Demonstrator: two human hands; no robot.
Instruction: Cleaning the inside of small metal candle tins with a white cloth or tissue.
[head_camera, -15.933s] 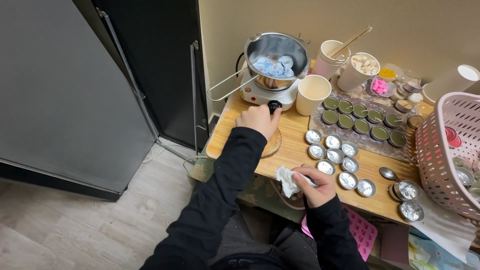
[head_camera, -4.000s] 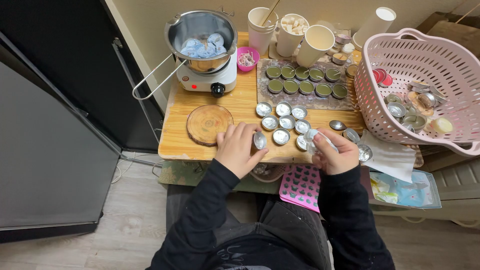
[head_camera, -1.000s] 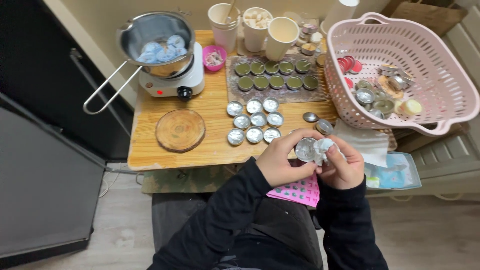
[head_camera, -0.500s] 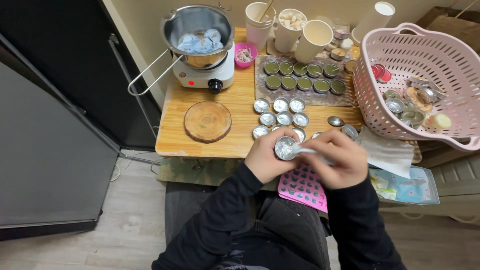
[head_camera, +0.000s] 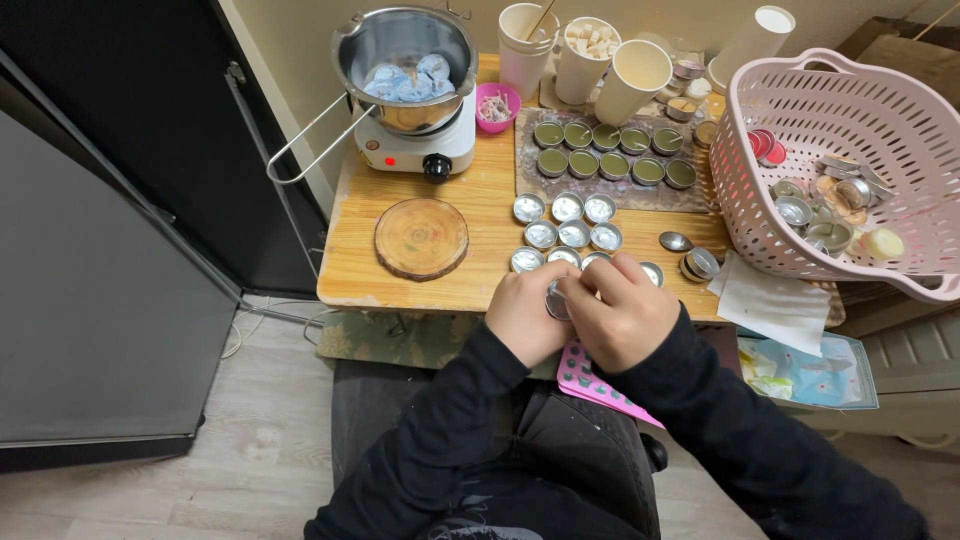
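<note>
Both my hands meet at the near edge of the wooden table. My left hand grips a small round silver tin. My right hand is closed over the tin from the right, fingers pressed onto it; whatever it holds is hidden. Just beyond my hands stand several empty silver tins in rows. Behind them a grey mat carries several tins filled with greenish wax.
A steel pot of blue wax pieces sits on a small white hot plate at the back left. A round wooden coaster lies near it. Paper cups stand at the back. A pink basket of tins fills the right; a white tissue lies below it.
My hands with the tin have come closer together over the table's near edge, the right hand now covering the tin. The view has shifted slightly.
</note>
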